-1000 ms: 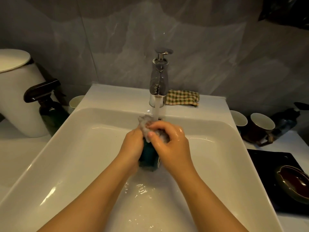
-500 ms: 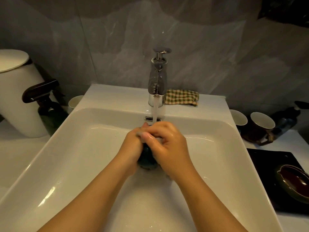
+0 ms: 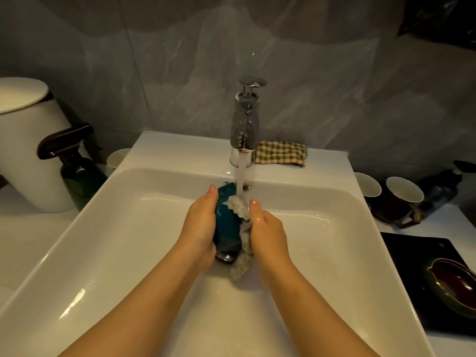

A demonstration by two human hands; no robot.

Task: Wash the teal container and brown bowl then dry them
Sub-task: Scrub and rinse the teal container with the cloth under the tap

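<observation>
Over the white sink [image 3: 103, 240], my left hand [image 3: 201, 225] grips the teal container [image 3: 228, 225] from its left side, under the running tap [image 3: 244, 130]. My right hand [image 3: 268, 230] presses a grey-white knitted cloth [image 3: 242, 215] against the container's right side, and the cloth's tail hangs down towards the drain. Water falls onto the cloth and the container's top. The brown bowl [image 3: 456, 287] lies on a black mat [image 3: 412, 256] at the right of the sink.
A checked cloth [image 3: 282, 153] lies behind the tap. Two cups [image 3: 404, 194] and a dark bottle [image 3: 443, 189] stand at the right. At the left are a white bin [image 3: 28, 150], a dark spray bottle [image 3: 74, 166] and a small white cup [image 3: 118, 157].
My hands have parted: the right hand slid from the container's top down to its right side with the cloth, so the teal body now shows between them.
</observation>
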